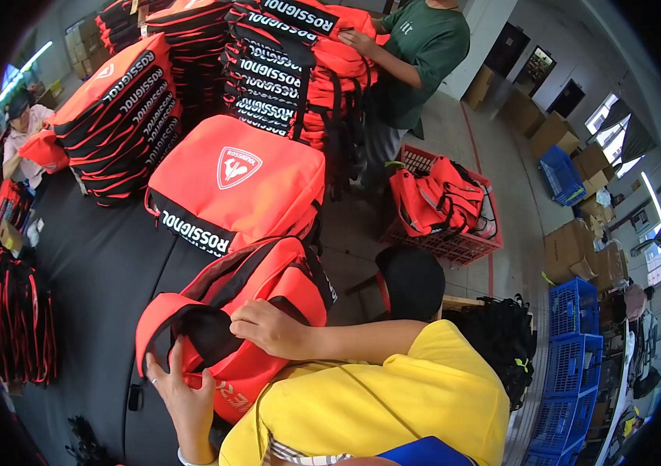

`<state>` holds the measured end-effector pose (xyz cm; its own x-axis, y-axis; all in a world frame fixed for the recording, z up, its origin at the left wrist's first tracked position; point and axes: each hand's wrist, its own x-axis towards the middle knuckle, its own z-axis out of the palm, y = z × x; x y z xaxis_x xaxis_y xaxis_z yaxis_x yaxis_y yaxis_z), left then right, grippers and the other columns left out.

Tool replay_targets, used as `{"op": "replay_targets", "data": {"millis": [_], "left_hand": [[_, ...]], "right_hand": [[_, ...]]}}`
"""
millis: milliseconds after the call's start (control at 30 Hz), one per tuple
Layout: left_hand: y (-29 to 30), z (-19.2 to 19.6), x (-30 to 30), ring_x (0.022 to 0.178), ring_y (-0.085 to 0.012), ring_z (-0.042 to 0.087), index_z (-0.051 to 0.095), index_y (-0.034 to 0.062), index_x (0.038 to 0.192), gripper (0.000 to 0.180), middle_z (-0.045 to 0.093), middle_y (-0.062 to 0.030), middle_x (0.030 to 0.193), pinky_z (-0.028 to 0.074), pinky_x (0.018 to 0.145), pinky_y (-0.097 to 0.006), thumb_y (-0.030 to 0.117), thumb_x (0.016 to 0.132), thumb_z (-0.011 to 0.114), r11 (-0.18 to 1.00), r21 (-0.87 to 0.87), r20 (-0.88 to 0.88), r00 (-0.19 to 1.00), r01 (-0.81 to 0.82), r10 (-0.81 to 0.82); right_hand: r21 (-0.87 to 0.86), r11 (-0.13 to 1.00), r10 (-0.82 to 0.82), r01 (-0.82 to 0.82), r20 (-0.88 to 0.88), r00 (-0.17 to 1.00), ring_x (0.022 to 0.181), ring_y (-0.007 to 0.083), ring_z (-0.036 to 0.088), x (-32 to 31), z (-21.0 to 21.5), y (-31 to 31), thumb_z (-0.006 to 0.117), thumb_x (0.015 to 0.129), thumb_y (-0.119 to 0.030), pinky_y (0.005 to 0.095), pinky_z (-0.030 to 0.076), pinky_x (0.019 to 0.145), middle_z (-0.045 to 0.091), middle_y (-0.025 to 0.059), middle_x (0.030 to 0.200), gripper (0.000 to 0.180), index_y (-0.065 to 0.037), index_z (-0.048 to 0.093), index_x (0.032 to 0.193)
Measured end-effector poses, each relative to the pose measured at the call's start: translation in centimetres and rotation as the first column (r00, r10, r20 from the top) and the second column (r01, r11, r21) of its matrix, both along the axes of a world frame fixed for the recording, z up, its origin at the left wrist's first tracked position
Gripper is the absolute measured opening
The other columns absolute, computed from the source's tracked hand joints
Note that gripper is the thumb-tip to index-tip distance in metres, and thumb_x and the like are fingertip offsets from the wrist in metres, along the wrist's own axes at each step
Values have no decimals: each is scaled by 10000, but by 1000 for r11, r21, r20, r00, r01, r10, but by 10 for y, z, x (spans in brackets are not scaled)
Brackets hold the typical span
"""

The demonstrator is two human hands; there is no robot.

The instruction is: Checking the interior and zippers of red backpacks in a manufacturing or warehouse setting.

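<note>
A red and black bag [287, 291] lies in front of me on the table, its top gaping and dark lining showing. My right hand [272, 330] is closed, fingers curled and pinching the edge of that opening. My left hand [183, 392] is at the near side of the mouth with fingers spread, the fingertips against the dark lining and the thumb by the red fabric. Just beyond lies another red bag [241, 182] with a white shield emblem and a black side panel. The bag's inside is mostly in shadow.
Tall stacks of red and black bags [116, 116] stand on the black table [97, 272]. A person in green [427, 46] handles bags at the far side; another person [23, 136] is far left. A red crate [455, 245] holds bags. Blue crates [571, 365] line the right.
</note>
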<state>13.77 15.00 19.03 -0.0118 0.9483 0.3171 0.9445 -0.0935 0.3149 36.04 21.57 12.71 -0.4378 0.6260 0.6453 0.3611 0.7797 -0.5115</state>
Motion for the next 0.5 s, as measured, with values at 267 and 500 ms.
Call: {"op": "replay_targets", "data": {"millis": [267,500], "left_hand": [[34,47,42,827,-284,631,629,34,939,228,584,-120,954,522,692,-372,-78,759,712,940,13,378,868,341,-320],[70,25,44,712,-269,640,589,18,962,246,582,-117,908,518,645,-362,-65,768,715,966,-82,315,926,245,-208]], "right_hand": [[49,998,-41,41,-4,999,981,300,562,-12,7,14,595,818,-76,415,458,885,562,98,1021,182,-52,570,996],[130,991,2,9,-87,996,971,297,561,-26,20,40,605,797,-57,397,478,884,582,111,993,174,-15,587,966]]}}
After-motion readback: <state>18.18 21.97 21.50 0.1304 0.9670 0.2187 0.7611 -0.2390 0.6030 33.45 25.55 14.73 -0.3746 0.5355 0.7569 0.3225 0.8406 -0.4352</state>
